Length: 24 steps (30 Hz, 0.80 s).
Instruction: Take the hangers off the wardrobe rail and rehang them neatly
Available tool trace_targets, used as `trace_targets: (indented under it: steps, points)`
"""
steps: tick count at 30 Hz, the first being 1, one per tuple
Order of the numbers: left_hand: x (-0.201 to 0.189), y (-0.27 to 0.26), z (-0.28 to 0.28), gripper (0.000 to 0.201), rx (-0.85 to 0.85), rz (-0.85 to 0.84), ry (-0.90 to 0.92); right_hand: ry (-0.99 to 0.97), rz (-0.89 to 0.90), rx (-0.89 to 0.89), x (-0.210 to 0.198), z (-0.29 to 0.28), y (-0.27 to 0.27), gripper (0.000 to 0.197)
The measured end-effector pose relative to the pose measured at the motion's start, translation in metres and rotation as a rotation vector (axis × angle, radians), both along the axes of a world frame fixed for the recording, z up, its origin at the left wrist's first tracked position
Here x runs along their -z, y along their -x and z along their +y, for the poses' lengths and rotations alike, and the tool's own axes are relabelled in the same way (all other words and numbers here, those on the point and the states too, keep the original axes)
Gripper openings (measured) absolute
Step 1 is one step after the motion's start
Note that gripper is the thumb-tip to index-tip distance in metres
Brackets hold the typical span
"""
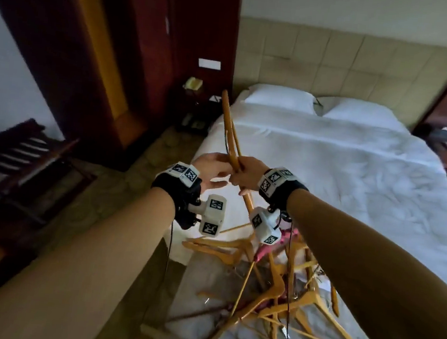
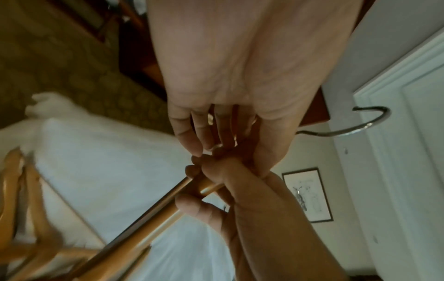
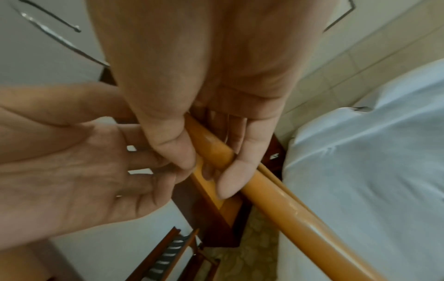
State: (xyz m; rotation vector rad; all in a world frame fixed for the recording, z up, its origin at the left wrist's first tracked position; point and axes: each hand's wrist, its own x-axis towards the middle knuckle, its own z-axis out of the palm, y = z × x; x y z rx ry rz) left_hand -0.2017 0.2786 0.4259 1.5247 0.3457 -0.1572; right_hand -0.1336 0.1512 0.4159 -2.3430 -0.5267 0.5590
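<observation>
I hold one wooden hanger (image 1: 229, 120) upright over the left edge of the bed, its metal hook (image 1: 226, 142) pointing left. My right hand (image 1: 239, 176) grips its wooden bars, thumb and fingers wrapped round them (image 3: 206, 167). My left hand (image 1: 226, 169) meets it from the left, and its thumb and fingers close on the hanger's middle (image 2: 216, 144), beside the hook (image 2: 365, 129). A tangled pile of several wooden hangers (image 1: 281, 291), with a pink one (image 1: 269, 246) among them, lies on the bed below my wrists. The wardrobe rail is out of sight.
The white bed (image 1: 354, 169) with two pillows fills the right. A dark wooden wardrobe (image 1: 146, 50) stands at the back left, with a bedside table and phone (image 1: 194, 119) next to the bed. A slatted luggage rack (image 1: 24, 159) stands at the left on patterned carpet.
</observation>
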Motion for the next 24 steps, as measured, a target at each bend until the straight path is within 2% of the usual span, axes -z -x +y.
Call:
trace_targets:
  steps: [4,8,11,13,17,21,24]
  points:
    - [-0.041,0.051,0.074,0.018,-0.118,-0.076,-0.056,0.0,-0.016,-0.175,-0.048,0.09,0.038,0.02]
    - [-0.081,0.098,0.138,0.013,-0.314,-0.149,-0.113,0.016,-0.078,-0.324,-0.091,0.17,0.075,0.017]
    - [-0.103,0.128,0.183,0.015,-0.46,-0.185,-0.142,-0.102,-0.087,-0.39,-0.12,0.214,0.101,0.01]
    - [-0.113,0.146,0.212,0.02,-0.557,-0.198,-0.13,-0.112,-0.148,-0.467,-0.136,0.242,0.116,0.013]
    - [-0.133,0.175,0.26,0.019,-0.72,-0.249,-0.097,-0.076,-0.317,-0.649,-0.16,0.301,0.137,0.011]
    - [-0.151,0.196,0.31,0.028,-0.925,-0.281,-0.095,-0.033,-0.429,-0.776,-0.173,0.36,0.147,0.012]
    - [-0.166,0.208,0.346,0.021,-1.054,-0.34,-0.07,-0.001,-0.492,-0.841,-0.179,0.401,0.146,0.015]
